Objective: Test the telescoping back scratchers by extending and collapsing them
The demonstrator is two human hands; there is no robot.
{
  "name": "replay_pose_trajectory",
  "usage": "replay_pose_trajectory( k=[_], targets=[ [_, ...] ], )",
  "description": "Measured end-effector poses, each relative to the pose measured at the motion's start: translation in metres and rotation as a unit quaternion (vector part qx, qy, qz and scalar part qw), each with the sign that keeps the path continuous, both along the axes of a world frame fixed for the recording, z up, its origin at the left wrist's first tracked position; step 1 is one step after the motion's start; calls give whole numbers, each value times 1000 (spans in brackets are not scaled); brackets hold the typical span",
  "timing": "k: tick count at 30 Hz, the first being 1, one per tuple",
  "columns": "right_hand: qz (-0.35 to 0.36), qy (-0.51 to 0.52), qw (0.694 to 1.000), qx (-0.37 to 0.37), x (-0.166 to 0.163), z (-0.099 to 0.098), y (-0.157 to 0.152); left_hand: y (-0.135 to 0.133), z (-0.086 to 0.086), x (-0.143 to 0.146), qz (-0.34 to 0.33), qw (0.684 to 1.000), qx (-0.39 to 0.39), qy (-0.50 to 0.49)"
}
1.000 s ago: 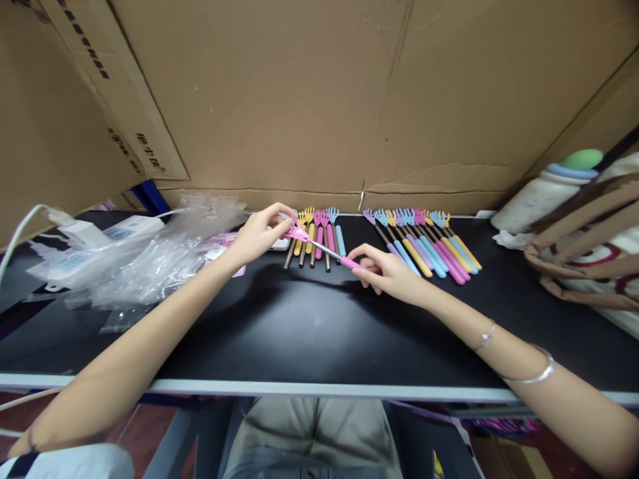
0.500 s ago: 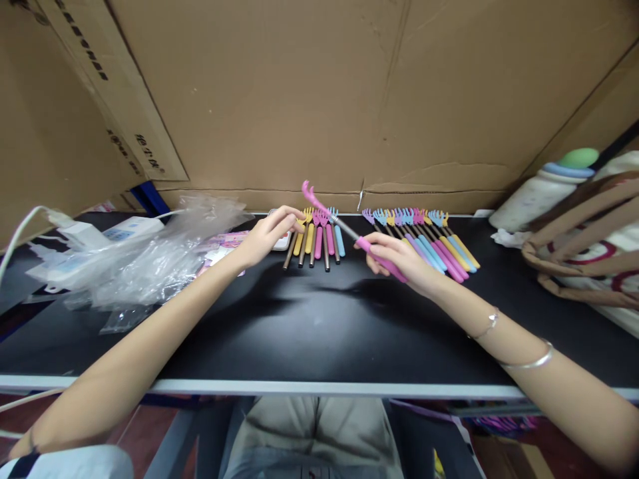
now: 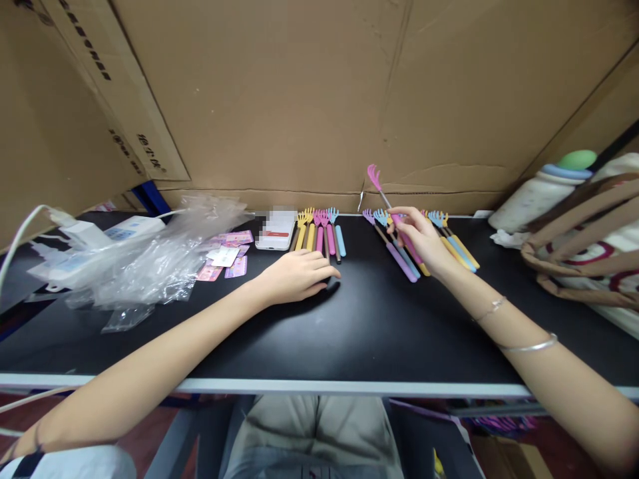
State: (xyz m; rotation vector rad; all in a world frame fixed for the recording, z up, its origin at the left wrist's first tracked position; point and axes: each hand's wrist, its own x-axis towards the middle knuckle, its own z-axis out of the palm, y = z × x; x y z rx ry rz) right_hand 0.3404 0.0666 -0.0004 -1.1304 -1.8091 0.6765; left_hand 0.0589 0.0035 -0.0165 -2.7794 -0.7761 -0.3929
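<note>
Right hand [image 3: 423, 241] grasps the pink back scratcher [image 3: 383, 194] by its handle. The shaft tilts up and away, with the claw head above the fingers and in front of the cardboard wall [image 3: 299, 100]. Under and just right of this hand lies a long row of coloured scratchers [image 3: 456, 243] on the black bench [image 3: 349, 332].

Left hand [image 3: 298, 274] rests palm down on the bench, released and holding nothing. Just beyond its fingertips is a short row of scratchers [image 3: 319, 233]. A phone [image 3: 275, 229] lies beyond it to the left. Farther left are small cards [image 3: 224, 256] and clear plastic bags [image 3: 150, 259].
</note>
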Motion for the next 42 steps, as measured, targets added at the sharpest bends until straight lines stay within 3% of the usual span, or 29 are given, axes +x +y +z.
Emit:
replay_pose_trajectory(
  k=[4,8,11,29,42],
  targets=[
    [-40,-215,973,67,9,-7,5,3,-2,-2,-3,1000,0,5],
    [-59,-407,904,115,3,-15,1,5,-3,-2,-2,1000,5,1],
    [-59,-474,869,132,-7,-20,-2,5,-4,-2,0,1000,9,-1],
    [-112,-502,836,191,-8,-29,4,4,-4,-2,-7,1000,16,-7],
    [-125,-487,837,215,-6,-24,0,5,-5,-2,5,1000,15,8]
  ],
)
